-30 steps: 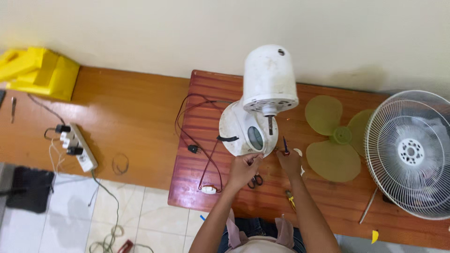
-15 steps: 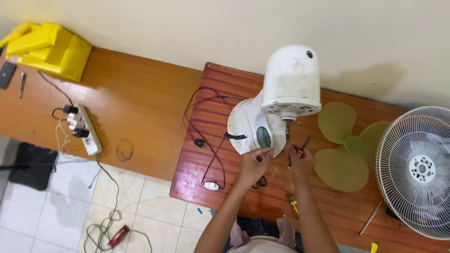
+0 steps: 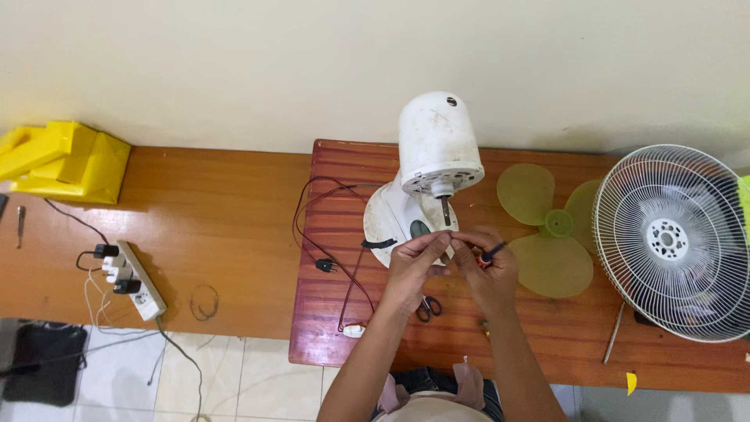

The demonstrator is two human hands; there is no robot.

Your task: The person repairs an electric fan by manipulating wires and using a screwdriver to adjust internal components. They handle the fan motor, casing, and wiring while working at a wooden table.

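Note:
A white fan motor housing (image 3: pixel 436 146) stands on its round white base (image 3: pixel 387 220), with the bare metal shaft (image 3: pixel 446 210) pointing towards me. My left hand (image 3: pixel 416 270) and my right hand (image 3: pixel 486 270) meet just below the shaft, fingertips together. My right hand grips a small tool with a red and black handle (image 3: pixel 487 254). My left hand pinches something small at the fingertips; what it is I cannot tell. Black-handled scissors (image 3: pixel 426 308) lie on the table under my left wrist.
A translucent yellow-green fan blade (image 3: pixel 547 227) lies right of the fan; a white wire grille (image 3: pixel 676 238) beyond it. The fan's black cord and plug (image 3: pixel 323 264) trail left. A white power strip (image 3: pixel 133 277) and yellow object (image 3: pixel 62 160) sit on the left table.
The view has shifted, so the fan sits more central. Both hands have closed in together under the shaft, fingertips now touching.

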